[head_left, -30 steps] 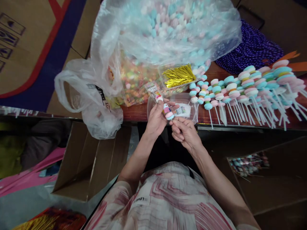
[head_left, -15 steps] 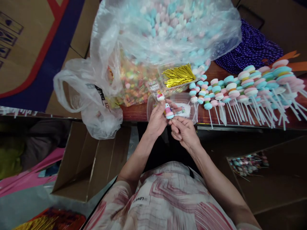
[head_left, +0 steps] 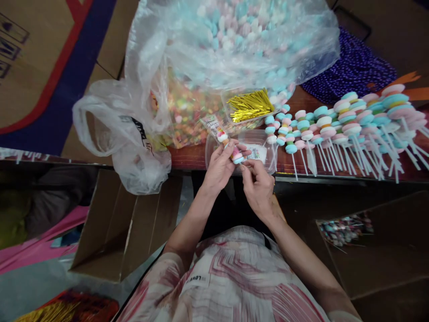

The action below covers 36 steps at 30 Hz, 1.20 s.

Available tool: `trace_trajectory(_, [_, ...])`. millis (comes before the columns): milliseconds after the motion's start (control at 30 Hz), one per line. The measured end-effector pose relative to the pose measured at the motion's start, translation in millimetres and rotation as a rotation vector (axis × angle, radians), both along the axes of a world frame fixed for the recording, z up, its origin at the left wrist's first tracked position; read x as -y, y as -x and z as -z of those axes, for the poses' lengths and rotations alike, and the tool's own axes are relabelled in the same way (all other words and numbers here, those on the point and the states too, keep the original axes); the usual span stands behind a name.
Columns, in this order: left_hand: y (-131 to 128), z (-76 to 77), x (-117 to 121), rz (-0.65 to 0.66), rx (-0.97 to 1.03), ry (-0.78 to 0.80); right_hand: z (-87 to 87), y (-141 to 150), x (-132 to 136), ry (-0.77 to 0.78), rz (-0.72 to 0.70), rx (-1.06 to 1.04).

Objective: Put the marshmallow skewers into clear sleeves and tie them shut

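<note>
My left hand is wrapped round a candy skewer, a stack of pink, white and pale blue sweets in a clear printed sleeve that sticks out past my fingers toward the table. At the lower end of the skewer, just below the blue sweet, my right hand pinches with thumb and forefinger; the stick there is mostly hidden. Under my hands lies a clear plastic tub with printed sleeves in it. A tray of gold twist ties sits just beyond.
Many marshmallow skewers lie in a row on the right of the table. Big clear bags of marshmallows and small coloured sweets fill the back. An open cardboard box stands below left; another box holds finished-looking skewers.
My right hand has turned and shifted slightly right, its fingers still at the skewer's lower end. The skewer in my left hand has tilted a little, and its sleeve's far end has moved left.
</note>
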State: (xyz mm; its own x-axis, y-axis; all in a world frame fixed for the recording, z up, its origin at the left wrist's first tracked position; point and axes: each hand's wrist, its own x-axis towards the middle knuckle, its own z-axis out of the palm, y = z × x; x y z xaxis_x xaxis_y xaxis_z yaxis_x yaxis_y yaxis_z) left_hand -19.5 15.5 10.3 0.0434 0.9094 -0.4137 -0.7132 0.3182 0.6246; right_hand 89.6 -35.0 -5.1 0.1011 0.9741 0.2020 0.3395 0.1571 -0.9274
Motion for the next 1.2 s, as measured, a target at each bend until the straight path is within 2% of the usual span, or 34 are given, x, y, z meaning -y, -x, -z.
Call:
trace_trajectory(100, [-4.2,1.2,2.7,-0.005,0.02,-0.007,2.8,5.2,-0.8,-0.112,-0.003,0.058])
trace_trajectory(167, [-5.8,1.8,4.6,0.001,0.013,-0.02,4.6,8.8,-3.2,-0.123,-0.013,0.062])
trace_trajectory(300, [-5.5,1.9,7.5,0.05,-0.024,-0.023,6.8,13.6,-9.4,-0.033,0.009,-0.014])
trace_trajectory(400, [-3.5,2.8,8.5,0.096,-0.01,-0.029,4.8,15.3,-13.0,0.083,0.047,-0.216])
trace_trajectory(500, [-0.1,3.4,6.7,0.13,0.023,-0.064,-0.5,12.4,-12.7,0.177,0.014,-0.371])
trace_trajectory(700, [9.4,-3.3,-2.4,0.06,0.032,-0.011,-7.2,-1.2,2.6,0.229,-0.124,-0.204])
trace_trajectory(833, [14.8,-5.6,-8.4,0.01,-0.004,-0.017,-4.8,-3.5,8.1,0.253,-0.121,-0.243])
trace_trajectory(933, [18.1,-3.9,-13.4,-0.087,-0.058,-0.013,-0.9,-4.9,8.3,0.204,-0.125,-0.138])
trace_trajectory(1033, [20.0,-1.9,-17.0,-0.107,-0.075,0.0,3.6,-7.1,9.1,0.201,-0.137,-0.065])
trace_trajectory(1100, [19.8,-1.6,-17.7,-0.106,-0.055,0.011,4.9,-7.8,9.3,0.299,-0.16,-0.191])
trace_trajectory(1200, [16.8,-2.9,-16.7,-0.092,-0.018,0.02,1.9,-7.5,6.9,0.547,-0.229,-0.603])
